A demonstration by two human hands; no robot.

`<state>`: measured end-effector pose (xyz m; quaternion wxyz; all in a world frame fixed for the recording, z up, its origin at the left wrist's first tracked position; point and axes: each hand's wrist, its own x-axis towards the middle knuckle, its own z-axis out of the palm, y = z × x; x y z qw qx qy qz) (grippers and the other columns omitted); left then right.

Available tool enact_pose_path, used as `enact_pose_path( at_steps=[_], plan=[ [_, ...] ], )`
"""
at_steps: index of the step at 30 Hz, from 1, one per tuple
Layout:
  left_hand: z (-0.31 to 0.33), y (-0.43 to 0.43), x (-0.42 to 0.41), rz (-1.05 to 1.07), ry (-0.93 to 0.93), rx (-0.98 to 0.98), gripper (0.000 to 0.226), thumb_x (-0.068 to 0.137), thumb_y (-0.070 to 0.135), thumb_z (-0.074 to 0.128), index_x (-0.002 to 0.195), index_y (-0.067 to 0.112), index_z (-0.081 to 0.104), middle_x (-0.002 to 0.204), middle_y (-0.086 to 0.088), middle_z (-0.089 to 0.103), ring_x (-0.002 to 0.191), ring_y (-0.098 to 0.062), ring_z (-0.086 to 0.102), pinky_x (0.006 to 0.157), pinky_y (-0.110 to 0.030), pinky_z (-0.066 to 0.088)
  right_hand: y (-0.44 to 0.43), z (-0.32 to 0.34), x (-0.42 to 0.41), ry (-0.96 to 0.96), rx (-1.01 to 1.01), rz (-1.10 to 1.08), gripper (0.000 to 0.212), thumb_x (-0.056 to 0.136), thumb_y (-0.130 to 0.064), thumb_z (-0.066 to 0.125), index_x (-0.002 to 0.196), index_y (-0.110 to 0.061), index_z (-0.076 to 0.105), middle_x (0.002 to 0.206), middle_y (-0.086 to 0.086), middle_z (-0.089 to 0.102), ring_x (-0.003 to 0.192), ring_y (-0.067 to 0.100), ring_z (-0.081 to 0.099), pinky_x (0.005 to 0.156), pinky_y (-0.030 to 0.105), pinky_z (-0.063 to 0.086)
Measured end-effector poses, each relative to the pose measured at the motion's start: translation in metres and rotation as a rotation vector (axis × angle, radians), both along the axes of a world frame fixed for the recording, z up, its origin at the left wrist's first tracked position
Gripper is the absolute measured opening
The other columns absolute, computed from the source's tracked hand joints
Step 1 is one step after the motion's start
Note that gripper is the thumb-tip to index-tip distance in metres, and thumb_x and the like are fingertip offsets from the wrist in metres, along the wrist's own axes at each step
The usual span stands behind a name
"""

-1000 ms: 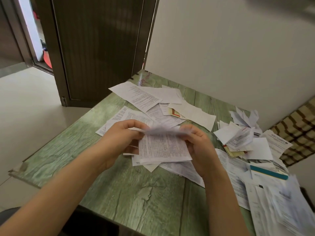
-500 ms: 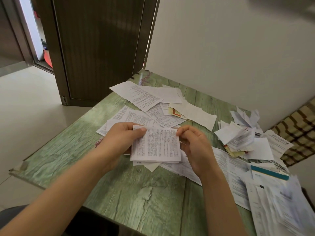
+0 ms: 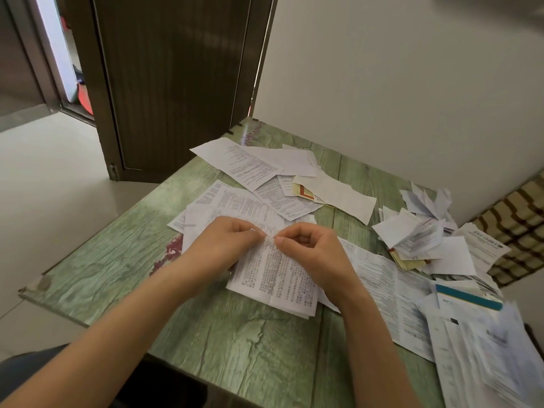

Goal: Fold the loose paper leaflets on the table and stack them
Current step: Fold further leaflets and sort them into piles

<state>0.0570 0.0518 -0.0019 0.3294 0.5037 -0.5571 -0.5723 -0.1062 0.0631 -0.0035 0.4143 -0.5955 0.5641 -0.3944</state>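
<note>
A folded white leaflet (image 3: 275, 278) with dense print lies on the green table (image 3: 235, 343) in front of me. My left hand (image 3: 226, 245) and my right hand (image 3: 309, 248) meet at its far edge, thumbs and forefingers pinching the paper there. Flat unfolded leaflets (image 3: 244, 163) are spread behind my hands. A heap of folded leaflets (image 3: 418, 234) sits at the right, near the wall.
More loose printed sheets (image 3: 471, 343) cover the table's near right corner, one with a teal stripe (image 3: 468, 296). A white wall borders the table's far side and a dark door (image 3: 176, 83) stands behind the left corner. A patterned cushion (image 3: 518, 213) lies at the right.
The leaflet was held up between both hands; now it lies lower on the table, and both hands have come together at the middle of its far edge.
</note>
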Motion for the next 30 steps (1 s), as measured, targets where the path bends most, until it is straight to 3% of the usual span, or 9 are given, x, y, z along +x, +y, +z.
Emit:
enact_pose_path(
  at_steps=[2, 4, 6, 9, 13, 16, 19, 23, 30],
  plan=[
    [0.001, -0.002, 0.001, -0.036, -0.035, -0.016, 0.033, 0.095, 0.018, 0.050, 0.100, -0.012, 0.063, 0.092, -0.028, 0.064, 0.073, -0.028, 0.057, 0.061, -0.030, 0.044, 0.000, 0.000, -0.001, 0.006, 0.004, 0.002, 0.008, 0.083, -0.008, 0.069, 0.077, -0.013, 0.070, 0.069, -0.006, 0.066, 0.065, 0.001, 0.060, 0.062, 0.010, 0.045],
    [0.003, -0.002, 0.002, -0.057, -0.089, -0.040, 0.033, 0.095, 0.018, 0.050, 0.099, -0.012, 0.064, 0.088, -0.026, 0.066, 0.074, -0.033, 0.061, 0.063, -0.033, 0.051, 0.001, 0.001, -0.002, 0.012, 0.009, 0.013, 0.009, 0.083, -0.010, 0.069, 0.076, -0.014, 0.070, 0.067, -0.007, 0.065, 0.063, 0.001, 0.059, 0.060, 0.010, 0.045],
    [0.006, -0.003, 0.005, -0.058, -0.142, -0.077, 0.029, 0.094, 0.018, 0.052, 0.093, -0.006, 0.068, 0.076, -0.023, 0.065, 0.060, -0.020, 0.062, 0.054, -0.025, 0.051, 0.002, 0.002, -0.002, 0.024, 0.012, 0.014, 0.009, 0.084, -0.011, 0.069, 0.075, -0.015, 0.069, 0.064, -0.010, 0.064, 0.060, 0.000, 0.057, 0.057, 0.010, 0.044],
    [0.011, -0.002, 0.010, -0.060, -0.205, -0.106, 0.022, 0.093, 0.015, 0.055, 0.082, 0.003, 0.071, 0.057, 0.002, 0.063, 0.042, -0.001, 0.055, 0.042, -0.013, 0.043, 0.004, 0.002, 0.000, 0.040, 0.029, 0.001, 0.010, 0.084, -0.013, 0.069, 0.075, -0.017, 0.068, 0.065, -0.007, 0.064, 0.060, 0.001, 0.057, 0.057, 0.011, 0.044],
    [0.014, -0.006, 0.019, 0.002, -0.197, -0.119, 0.020, 0.093, 0.012, 0.053, 0.082, 0.007, 0.069, 0.068, -0.002, 0.071, 0.058, -0.011, 0.068, 0.055, -0.023, 0.057, 0.003, 0.003, -0.006, 0.021, 0.012, -0.105, 0.010, 0.085, -0.015, 0.068, 0.075, -0.019, 0.069, 0.069, -0.005, 0.067, 0.062, 0.002, 0.061, 0.058, 0.012, 0.046],
    [0.013, -0.005, 0.020, 0.012, -0.086, -0.014, 0.024, 0.096, 0.026, 0.050, 0.090, 0.008, 0.066, 0.080, -0.006, 0.072, 0.064, -0.019, 0.071, 0.063, -0.030, 0.059, 0.000, 0.007, -0.013, -0.081, -0.006, -0.189, 0.009, 0.086, -0.013, 0.066, 0.078, -0.016, 0.068, 0.068, -0.008, 0.068, 0.063, 0.002, 0.063, 0.059, 0.013, 0.049],
    [0.009, 0.004, 0.010, -0.094, -0.094, 0.012, 0.029, 0.089, 0.033, 0.060, 0.097, 0.006, 0.065, 0.085, -0.006, 0.072, 0.065, -0.019, 0.071, 0.057, -0.025, 0.058, -0.001, 0.006, -0.014, -0.109, -0.021, -0.198, 0.010, 0.086, -0.011, 0.066, 0.077, -0.015, 0.067, 0.071, -0.004, 0.067, 0.066, 0.006, 0.063, 0.063, 0.017, 0.051],
    [0.003, 0.008, 0.000, -0.138, -0.068, -0.004, 0.016, 0.085, 0.011, 0.067, 0.100, 0.004, 0.066, 0.084, -0.008, 0.074, 0.063, -0.014, 0.070, 0.058, -0.025, 0.057, -0.001, 0.003, -0.010, -0.111, -0.029, -0.193, 0.010, 0.086, -0.012, 0.066, 0.077, -0.016, 0.066, 0.072, -0.004, 0.067, 0.068, 0.007, 0.063, 0.062, 0.018, 0.051],
    [0.002, 0.001, 0.004, 0.083, 0.073, -0.124, 0.005, 0.084, 0.010, 0.068, 0.086, 0.005, 0.066, 0.068, 0.000, 0.072, 0.057, -0.008, 0.067, 0.052, -0.018, 0.053, -0.002, 0.004, -0.022, -0.146, -0.010, -0.150, 0.008, 0.087, -0.007, 0.062, 0.081, -0.011, 0.067, 0.075, 0.002, 0.068, 0.072, 0.016, 0.061, 0.069, 0.027, 0.049]
  ],
)
